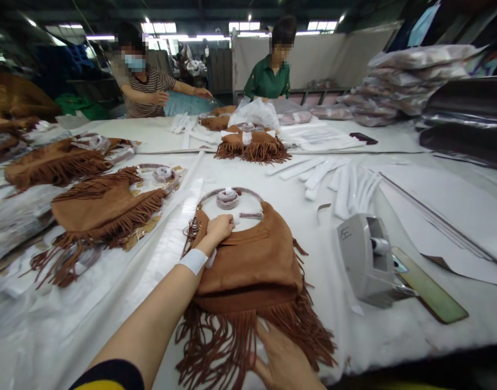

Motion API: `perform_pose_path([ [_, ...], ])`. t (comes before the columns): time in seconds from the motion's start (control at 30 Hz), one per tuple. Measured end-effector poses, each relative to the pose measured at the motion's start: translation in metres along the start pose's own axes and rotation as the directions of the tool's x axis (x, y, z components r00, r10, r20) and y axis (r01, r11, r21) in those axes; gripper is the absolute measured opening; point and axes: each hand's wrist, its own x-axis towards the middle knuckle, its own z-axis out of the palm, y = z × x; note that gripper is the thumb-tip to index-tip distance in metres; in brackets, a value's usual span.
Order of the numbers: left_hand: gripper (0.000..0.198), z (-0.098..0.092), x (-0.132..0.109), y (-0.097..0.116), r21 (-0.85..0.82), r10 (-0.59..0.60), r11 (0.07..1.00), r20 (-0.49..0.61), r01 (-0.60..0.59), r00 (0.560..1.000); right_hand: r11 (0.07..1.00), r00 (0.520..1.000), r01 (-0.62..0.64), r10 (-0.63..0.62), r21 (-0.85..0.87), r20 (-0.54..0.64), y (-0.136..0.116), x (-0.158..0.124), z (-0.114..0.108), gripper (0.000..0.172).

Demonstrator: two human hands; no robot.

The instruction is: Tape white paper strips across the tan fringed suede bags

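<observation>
A brown suede fringed bag [252, 260] lies flat on the white table in front of me, its wrapped strap [228, 197] curled above it. My left hand [218, 228] is closed and pressed on the bag's top left opening edge; I cannot make out anything in its fingers. A white band sits on that wrist. My right hand [283, 360] lies flat with fingers spread on the long fringe [216, 346] at the bag's bottom.
A grey tape dispenser [368, 260] stands right of the bag, with white strips [346, 184] beyond it. More fringed bags [102, 208] lie to the left and at mid-table [252, 146]. Two people work at the far side. Bagged stacks [411, 76] sit at the right.
</observation>
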Motion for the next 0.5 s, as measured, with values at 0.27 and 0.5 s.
perform_pose_path([
  [0.27,0.018,-0.006,0.014,0.0,-0.064,0.024,0.998,-0.03,-0.026,0.999,0.842,0.923,0.255,-0.358,-0.475,-0.14,0.008,-0.049,-0.002,0.06],
  [0.5,0.016,-0.003,0.033,-0.006,-0.128,0.024,0.991,-0.037,-0.029,0.999,0.837,0.912,0.262,-0.378,-0.481,-0.161,0.016,-0.045,-0.005,0.05],
])
